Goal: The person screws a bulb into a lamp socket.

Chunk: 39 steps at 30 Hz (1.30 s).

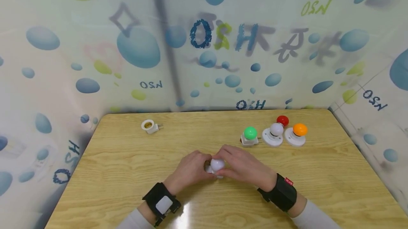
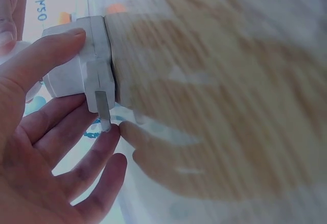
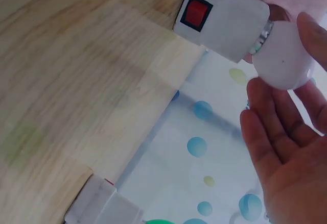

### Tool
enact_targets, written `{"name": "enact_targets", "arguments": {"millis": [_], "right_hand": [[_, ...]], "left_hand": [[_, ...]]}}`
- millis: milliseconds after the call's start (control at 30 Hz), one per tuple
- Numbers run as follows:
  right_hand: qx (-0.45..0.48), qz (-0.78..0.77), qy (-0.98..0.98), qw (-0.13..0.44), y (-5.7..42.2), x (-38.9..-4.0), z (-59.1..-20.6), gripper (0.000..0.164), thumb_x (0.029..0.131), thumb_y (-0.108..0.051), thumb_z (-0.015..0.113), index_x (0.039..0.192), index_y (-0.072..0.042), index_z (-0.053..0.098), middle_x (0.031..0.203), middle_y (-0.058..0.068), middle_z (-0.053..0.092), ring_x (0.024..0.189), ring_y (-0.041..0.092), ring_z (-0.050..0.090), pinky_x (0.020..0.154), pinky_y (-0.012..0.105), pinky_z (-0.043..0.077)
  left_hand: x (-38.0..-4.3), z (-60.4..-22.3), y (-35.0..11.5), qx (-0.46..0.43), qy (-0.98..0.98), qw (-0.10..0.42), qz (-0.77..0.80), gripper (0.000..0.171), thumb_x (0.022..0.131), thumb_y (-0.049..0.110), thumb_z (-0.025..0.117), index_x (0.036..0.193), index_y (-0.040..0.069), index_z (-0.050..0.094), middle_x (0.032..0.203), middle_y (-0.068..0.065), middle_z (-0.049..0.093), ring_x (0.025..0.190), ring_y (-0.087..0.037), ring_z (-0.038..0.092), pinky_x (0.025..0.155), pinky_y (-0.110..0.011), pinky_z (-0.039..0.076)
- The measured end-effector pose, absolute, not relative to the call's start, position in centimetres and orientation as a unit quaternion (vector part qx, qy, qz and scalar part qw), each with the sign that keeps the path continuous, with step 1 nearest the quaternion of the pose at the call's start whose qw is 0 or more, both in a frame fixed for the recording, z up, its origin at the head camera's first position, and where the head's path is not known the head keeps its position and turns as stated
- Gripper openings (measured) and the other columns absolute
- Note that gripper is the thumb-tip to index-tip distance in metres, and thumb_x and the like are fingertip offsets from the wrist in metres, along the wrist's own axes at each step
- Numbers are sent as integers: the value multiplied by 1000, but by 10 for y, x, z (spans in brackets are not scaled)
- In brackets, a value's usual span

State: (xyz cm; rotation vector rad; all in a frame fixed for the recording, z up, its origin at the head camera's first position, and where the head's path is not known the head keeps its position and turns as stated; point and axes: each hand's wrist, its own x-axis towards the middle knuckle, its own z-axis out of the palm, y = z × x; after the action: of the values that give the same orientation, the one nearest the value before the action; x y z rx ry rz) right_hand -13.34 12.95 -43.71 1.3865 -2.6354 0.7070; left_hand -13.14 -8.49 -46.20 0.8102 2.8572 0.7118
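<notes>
Near the middle of the table, my left hand (image 1: 193, 168) grips a white plug-in lamp socket (image 2: 95, 63), its thumb laid along one side and fingers beneath. Metal prongs stick out of the socket in the left wrist view. A red rocker switch (image 3: 195, 13) shows on its side in the right wrist view. A white light bulb (image 1: 217, 164) sits at the socket's mouth, with a sliver of its metal base visible between them. The thumb and fingers of my right hand (image 1: 240, 165) pinch the round bulb.
At the back left lies a white plug-in socket (image 1: 148, 126) without a bulb. At the back right stand a green bulb (image 1: 250, 133) in a plug-in socket, a white bulb (image 1: 276, 129) and an orange bulb (image 1: 300, 129) on round bases, with a red bulb (image 1: 282, 120) behind.
</notes>
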Motion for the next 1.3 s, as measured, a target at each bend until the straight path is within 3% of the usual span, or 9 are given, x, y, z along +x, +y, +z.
{"name": "enact_targets", "arguments": {"millis": [233, 400, 533, 767, 1100, 1300], "right_hand": [[429, 228, -872, 54, 126, -131, -441, 41, 85, -49, 65, 111, -18, 59, 99, -11, 51, 86, 1, 47, 73, 19, 47], [420, 262, -868, -18, 133, -132, -439, 58, 84, -54, 62, 128, -17, 53, 132, -4, 50, 116, 8, 49, 92, 29, 46], [435, 279, -853, -72, 140, -133, -431, 64, 89, -43, 65, 143, -15, 47, 152, -1, 36, 134, 16, 38, 103, 38, 39], [451, 279, -841, -108, 142, -133, -428, 48, 97, -25, 58, 143, -15, 49, 144, -5, 48, 128, 10, 46, 101, 33, 41], [467, 275, -840, -28, 140, -133, -435, 45, 92, -28, 63, 134, -12, 58, 132, -3, 59, 116, 8, 56, 92, 27, 47], [454, 252, -854, 21, 138, -129, -437, 45, 89, -29, 67, 129, -12, 61, 126, -2, 63, 106, 9, 61, 86, 26, 50]], "left_hand": [[-131, -461, -85, 267, 935, 43, 232, 37, 71, 48, 78, 93, 18, 72, 76, 13, 61, 73, -7, 53, 58, -23, 43], [-132, -460, -85, 266, 933, 53, 235, 38, 70, 46, 79, 95, 18, 73, 80, 13, 63, 79, -10, 55, 63, -27, 47], [-132, -461, -86, 263, 935, 58, 232, 41, 68, 44, 81, 98, 18, 74, 81, 12, 64, 80, -10, 56, 64, -28, 47], [-132, -460, -85, 267, 934, 57, 230, 44, 69, 44, 80, 103, 16, 73, 82, 11, 65, 76, -8, 55, 62, -25, 46], [-133, -459, -84, 266, 935, 54, 228, 42, 68, 44, 80, 100, 18, 73, 79, 13, 64, 74, -7, 55, 59, -24, 45], [-132, -458, -83, 265, 937, 52, 224, 34, 67, 44, 80, 90, 20, 71, 73, 14, 59, 69, -6, 52, 54, -22, 43]]}}
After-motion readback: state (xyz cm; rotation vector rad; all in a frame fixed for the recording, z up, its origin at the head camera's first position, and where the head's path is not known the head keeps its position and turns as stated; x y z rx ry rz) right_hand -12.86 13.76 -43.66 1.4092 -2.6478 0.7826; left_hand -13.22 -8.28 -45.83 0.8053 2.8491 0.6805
